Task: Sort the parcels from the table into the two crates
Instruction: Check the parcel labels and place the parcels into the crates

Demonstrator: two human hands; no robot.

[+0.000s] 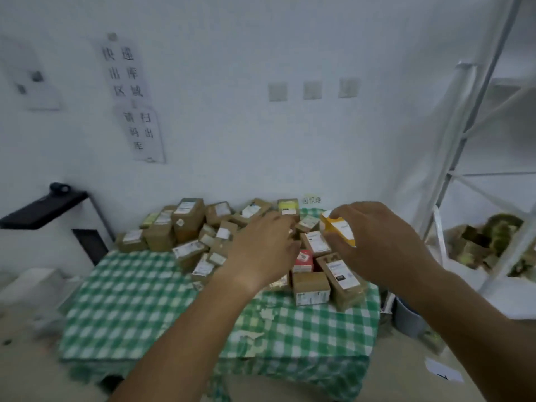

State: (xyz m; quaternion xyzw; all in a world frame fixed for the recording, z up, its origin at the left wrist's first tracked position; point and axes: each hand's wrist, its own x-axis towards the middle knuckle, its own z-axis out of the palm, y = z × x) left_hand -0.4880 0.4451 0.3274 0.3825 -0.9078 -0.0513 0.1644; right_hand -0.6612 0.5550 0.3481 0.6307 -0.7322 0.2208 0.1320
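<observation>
The right hand (377,242) pinches a small orange-and-white box (338,229), fingers curled round its far end, lifting it just above the parcels (220,236) heaped at the far side of the checked table (139,309). The left hand (261,248) reaches over the middle of the heap, fingers loosely bent, tips down among the boxes; whether they grasp one I cannot tell. A red box (303,261) lies between the hands.
</observation>
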